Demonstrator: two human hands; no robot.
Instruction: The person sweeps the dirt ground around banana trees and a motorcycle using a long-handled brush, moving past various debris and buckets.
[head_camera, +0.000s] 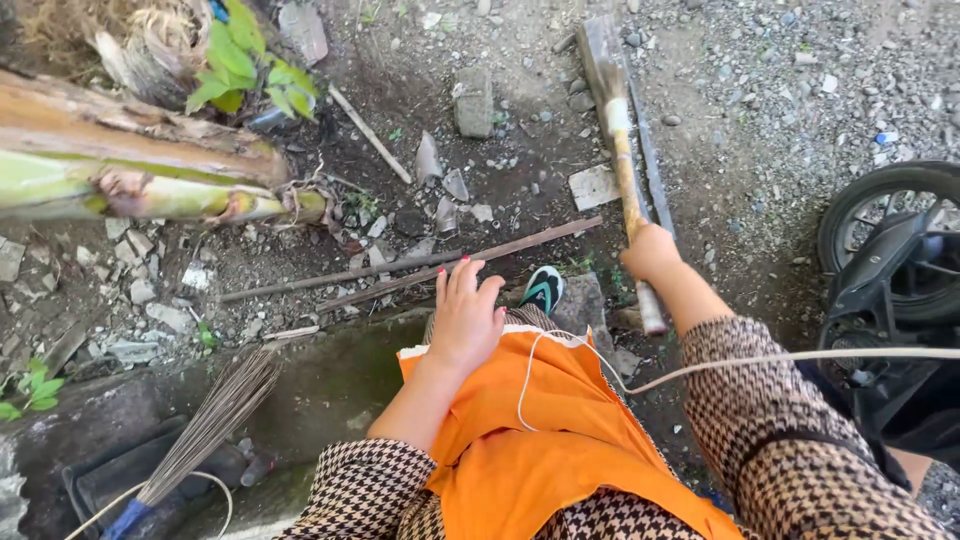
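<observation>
On the orange cloth (540, 440) over the raised knee, the left hand (466, 318) lies flat, its fingers (462, 280) stretched out and slightly spread, holding nothing; the palm presses on the top edge of the cloth. The nails are painted red. Just beyond those fingertips, two thin dark sticks (420, 265) lie across the dirt, and a teal and black shoe (543, 289) shows beside the knee.

The right hand (650, 252) is closed in a fist around a wooden handle (627, 185), fingers wrapped fully about it so that no gap shows. The handle runs from below the fist, where its pale end (651, 312) sticks out, up and away over the ground, with a white band near its far part, and it ends over a grey plank (600, 50). What sits at the far tip is too blurred to tell.

Both sleeves (780, 420) are brown and cream houndstooth. A white cord (760, 360) crosses the right arm and loops onto the cloth.

To the left, a cut banana trunk (120, 165) lies on rubble with green leaves (245, 65) above it. At lower left, a bundle broom (205, 425) rests on a wet concrete ledge (330, 380). At the right edge stands a motorbike wheel (890, 215).
</observation>
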